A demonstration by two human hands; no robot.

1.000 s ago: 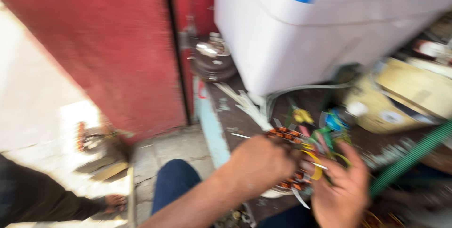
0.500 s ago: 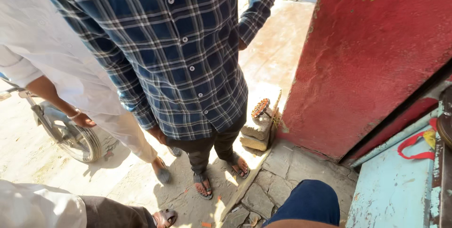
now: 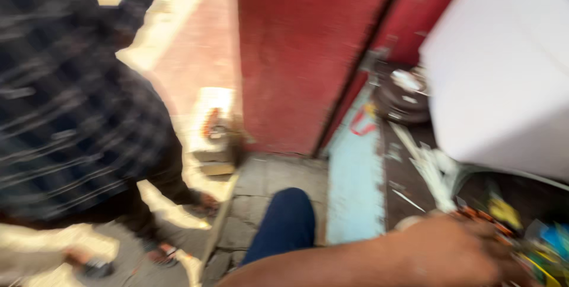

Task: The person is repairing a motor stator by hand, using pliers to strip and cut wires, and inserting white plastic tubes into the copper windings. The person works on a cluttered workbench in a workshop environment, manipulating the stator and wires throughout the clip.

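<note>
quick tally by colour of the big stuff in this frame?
Red: 1, the door
White: 1, the boxy appliance
Light blue: 1, the floor strip
Dark blue: 1, the wearer's knee
Dark plaid: 1, the bystander's shirt
Total: 5. The left hand rests on a blurred copper coil, not counted.

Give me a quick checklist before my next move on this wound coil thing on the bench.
1. Left hand on the copper-wound coil: ok, it rests over it at the bench edge.
2. Right hand in view: not ok, it is out of frame.
3. Firm grip on the coil: cannot tell, the picture is blurred and the fingers are cut off.
4. Coloured wires untangled: cannot tell.
5. Room on the left: not ok, a person in a checked shirt stands close by.
6. Large white housing apart from the hand: ok.
</note>
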